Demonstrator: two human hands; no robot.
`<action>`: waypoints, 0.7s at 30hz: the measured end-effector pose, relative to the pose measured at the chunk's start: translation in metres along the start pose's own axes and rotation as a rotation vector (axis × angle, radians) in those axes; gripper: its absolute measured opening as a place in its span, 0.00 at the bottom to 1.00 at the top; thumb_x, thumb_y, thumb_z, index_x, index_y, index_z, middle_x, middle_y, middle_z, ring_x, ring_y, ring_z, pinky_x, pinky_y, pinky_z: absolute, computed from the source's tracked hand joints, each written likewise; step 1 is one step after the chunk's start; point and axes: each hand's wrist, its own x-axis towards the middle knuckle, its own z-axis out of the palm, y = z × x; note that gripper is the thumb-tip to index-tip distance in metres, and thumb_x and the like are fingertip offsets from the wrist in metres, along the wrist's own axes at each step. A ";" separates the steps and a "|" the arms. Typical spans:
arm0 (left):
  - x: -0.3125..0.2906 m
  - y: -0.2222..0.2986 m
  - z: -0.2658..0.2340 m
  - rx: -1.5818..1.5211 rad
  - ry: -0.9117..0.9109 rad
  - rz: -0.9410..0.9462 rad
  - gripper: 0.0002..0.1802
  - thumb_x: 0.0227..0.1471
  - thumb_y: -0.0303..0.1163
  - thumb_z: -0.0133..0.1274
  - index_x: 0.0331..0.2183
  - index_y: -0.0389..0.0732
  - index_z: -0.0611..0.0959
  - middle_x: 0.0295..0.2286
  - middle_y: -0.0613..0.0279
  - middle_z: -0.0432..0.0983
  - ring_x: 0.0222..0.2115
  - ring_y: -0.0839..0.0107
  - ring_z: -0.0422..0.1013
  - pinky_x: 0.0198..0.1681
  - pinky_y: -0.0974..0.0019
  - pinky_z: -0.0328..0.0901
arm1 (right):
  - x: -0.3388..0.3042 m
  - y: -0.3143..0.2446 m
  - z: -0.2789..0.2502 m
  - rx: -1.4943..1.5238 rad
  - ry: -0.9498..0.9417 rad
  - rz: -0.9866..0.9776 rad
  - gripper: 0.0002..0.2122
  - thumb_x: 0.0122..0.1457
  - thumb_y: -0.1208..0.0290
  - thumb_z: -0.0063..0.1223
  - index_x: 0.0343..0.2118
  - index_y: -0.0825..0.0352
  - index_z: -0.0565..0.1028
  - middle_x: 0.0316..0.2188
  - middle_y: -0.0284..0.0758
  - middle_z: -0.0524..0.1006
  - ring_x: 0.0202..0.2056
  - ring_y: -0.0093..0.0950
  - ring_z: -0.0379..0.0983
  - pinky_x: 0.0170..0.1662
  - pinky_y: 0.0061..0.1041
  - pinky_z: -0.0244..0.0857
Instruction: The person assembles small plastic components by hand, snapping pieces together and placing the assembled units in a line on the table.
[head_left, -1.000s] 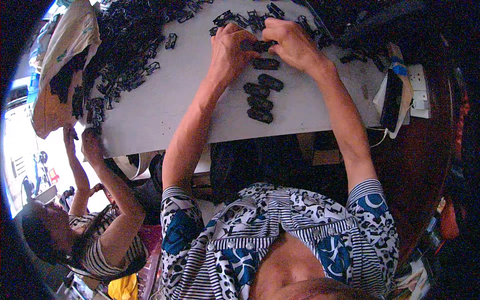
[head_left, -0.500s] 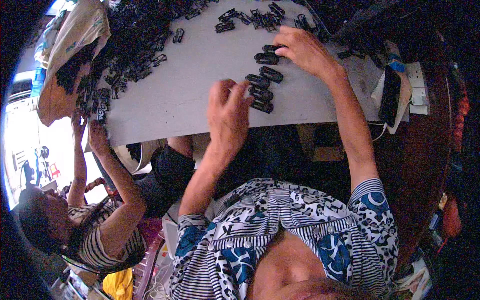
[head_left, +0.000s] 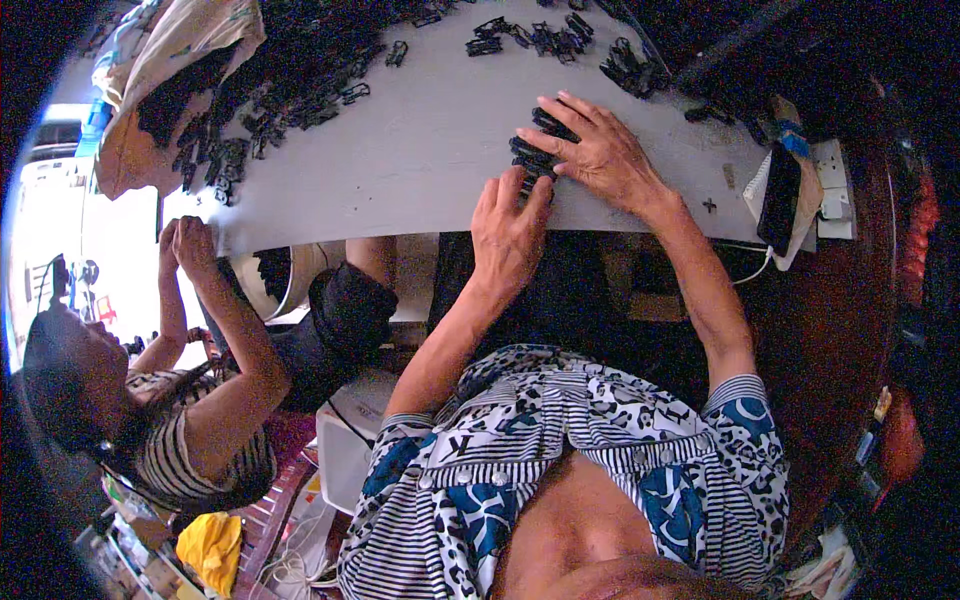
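I see the broad pale grey tabletop [head_left: 420,150] filling the upper view, a tan cloth sack [head_left: 150,90] at its far left spilling a heap of small black plastic clips [head_left: 270,90]. At the left edge a co-worker in a striped shirt [head_left: 190,450] raises both hands to the table's corner.

My right hand [head_left: 600,150] lies palm down with fingers spread flat over a short stack of black oblong plastic pieces [head_left: 532,152] near the table's front edge; it presses rather than grips. My left hand [head_left: 510,235] rests at that edge, fingers straight and together, tips touching the stack's near end, holding nothing.

Half a second ago the left hand hung in the air below the table; it has since come up to the stack.

At right sits a white power strip [head_left: 830,190] beside a dark flat device [head_left: 780,195].
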 end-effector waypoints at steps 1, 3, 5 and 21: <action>-0.001 -0.003 0.000 -0.008 -0.006 -0.014 0.19 0.41 0.23 0.53 0.41 0.41 0.76 0.39 0.53 0.67 0.34 0.57 0.66 0.34 0.58 0.65 | 0.000 -0.003 0.005 0.010 -0.004 -0.009 0.27 0.49 0.63 0.57 0.55 0.45 0.67 0.58 0.37 0.61 0.59 0.41 0.56 0.59 0.40 0.52; -0.003 -0.011 -0.006 0.000 -0.007 -0.042 0.19 0.41 0.22 0.51 0.40 0.41 0.76 0.39 0.53 0.67 0.34 0.57 0.66 0.35 0.58 0.65 | 0.002 -0.013 0.013 -0.020 -0.020 0.095 0.27 0.49 0.63 0.57 0.56 0.46 0.66 0.58 0.38 0.62 0.58 0.43 0.56 0.60 0.40 0.51; -0.004 -0.020 -0.014 0.017 -0.030 -0.087 0.19 0.41 0.20 0.50 0.40 0.41 0.77 0.40 0.52 0.67 0.35 0.56 0.67 0.37 0.58 0.65 | 0.013 -0.029 0.017 -0.039 -0.033 0.098 0.28 0.50 0.61 0.56 0.57 0.48 0.65 0.58 0.40 0.61 0.58 0.44 0.55 0.59 0.42 0.51; 0.008 -0.158 -0.111 0.285 0.285 -0.394 0.17 0.38 0.22 0.56 0.36 0.41 0.81 0.39 0.53 0.71 0.42 0.55 0.69 0.44 0.58 0.65 | 0.180 -0.120 0.091 0.045 0.131 0.015 0.29 0.56 0.51 0.48 0.59 0.57 0.60 0.60 0.47 0.55 0.61 0.50 0.48 0.58 0.56 0.44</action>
